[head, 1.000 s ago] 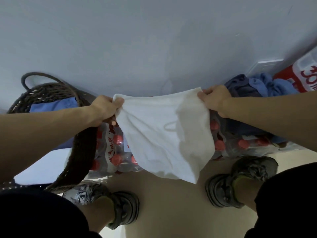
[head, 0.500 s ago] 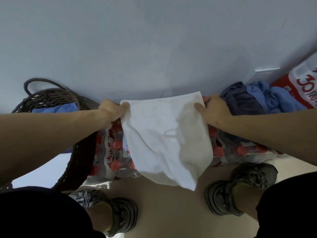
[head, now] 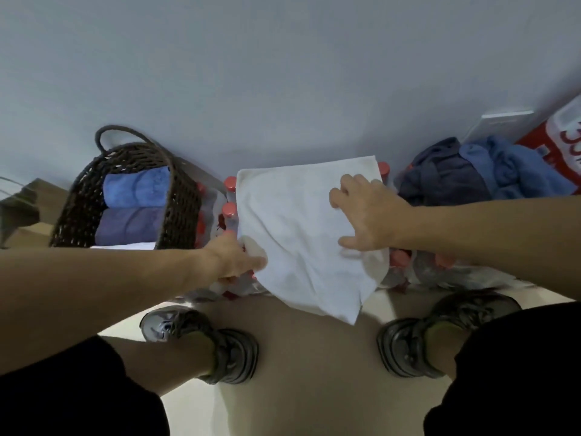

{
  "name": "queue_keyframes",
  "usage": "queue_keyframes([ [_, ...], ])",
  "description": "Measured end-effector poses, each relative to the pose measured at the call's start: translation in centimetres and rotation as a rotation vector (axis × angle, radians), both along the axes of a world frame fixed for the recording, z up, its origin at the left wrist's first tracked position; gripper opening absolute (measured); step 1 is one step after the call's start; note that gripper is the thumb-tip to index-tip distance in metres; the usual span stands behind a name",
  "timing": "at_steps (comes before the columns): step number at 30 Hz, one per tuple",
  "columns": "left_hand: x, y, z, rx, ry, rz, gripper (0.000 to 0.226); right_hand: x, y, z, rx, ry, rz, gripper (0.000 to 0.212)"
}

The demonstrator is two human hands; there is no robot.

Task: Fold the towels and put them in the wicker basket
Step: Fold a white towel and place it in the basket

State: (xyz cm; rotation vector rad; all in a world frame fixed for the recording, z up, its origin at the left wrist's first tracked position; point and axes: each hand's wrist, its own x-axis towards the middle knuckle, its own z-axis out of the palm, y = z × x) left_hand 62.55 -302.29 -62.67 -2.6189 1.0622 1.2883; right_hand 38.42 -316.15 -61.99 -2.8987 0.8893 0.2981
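A white towel [head: 295, 228] lies spread over a pack of red-capped water bottles [head: 229, 196], its near corner hanging off the front. My right hand [head: 364, 215] presses flat on the towel's right side with fingers spread. My left hand [head: 239, 256] grips the towel's lower left edge. The dark wicker basket [head: 179, 202] stands to the left and holds a folded blue towel [head: 135, 187] and a purple one [head: 129, 226]. A heap of unfolded dark and blue towels [head: 478, 174] sits to the right.
The wall runs close behind everything. A red and white package [head: 562, 133] leans at the far right. My two shoes [head: 201, 344] stand on the beige floor right in front of the bottle packs. A cardboard box [head: 28, 212] is at the far left.
The towel was held up in the air by its two top corners; it now lies on the bottle pack. My right hand let go and flattened on it; my left hand dropped to the lower left edge.
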Motion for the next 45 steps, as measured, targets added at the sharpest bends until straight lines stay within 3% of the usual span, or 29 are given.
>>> queue_keyframes([
  [2, -1.2, 0.7, -0.5, -0.107, -0.047, 0.044, 0.033, -0.4, 0.0, 0.2, 0.010, 0.048, 0.054, 0.062],
  [5, -3.0, 1.4, -1.3, -0.264, -0.068, 0.105, 0.021, -1.1, 0.4, 0.1, 0.215, 0.128, 0.031, 0.056],
  [10, -4.3, 2.0, -1.3, -0.598, 0.088, 0.421, 0.015, -1.8, 0.6, -0.6, 0.253, 0.076, -0.025, 0.055],
  [13, -3.0, 3.0, -1.4, -0.664, 0.110, 0.502, 0.011, -1.7, 0.7, -0.5, 0.248, 0.077, -0.075, 0.056],
  [17, 0.2, 4.6, -1.3, -0.538, -0.084, 0.224, 0.035, -1.3, 0.8, -0.3, 0.263, 0.100, -0.116, 0.057],
  [23, 1.4, 5.3, -0.7, -0.275, -0.335, 0.087, 0.043, -0.4, 0.6, -0.1, 0.290, 0.141, -0.165, 0.057],
  [26, 0.1, 3.9, -0.7, -0.542, -0.490, -0.066, 0.028, -0.1, 0.6, -0.1, 0.290, 0.148, -0.182, 0.057],
  [29, -1.7, 0.8, -1.5, -0.731, -0.443, -0.248, 0.033, -0.1, 0.7, -0.2, 0.284, 0.135, -0.205, 0.056],
  [33, -1.5, -2.9, -4.2, -0.575, -0.322, -0.298, 0.058, -0.2, 0.7, -0.3, 0.291, 0.135, -0.228, 0.056],
  [38, 0.5, -4.6, -6.9, -0.514, -0.432, -0.383, 0.078, -0.7, 0.3, -0.7, 0.289, 0.084, -0.311, 0.074],
  [45, 4.1, -7.3, -6.4, -0.485, -0.463, -0.517, 0.074, -1.2, -0.1, -1.3, 0.290, 0.013, -0.348, 0.084],
])
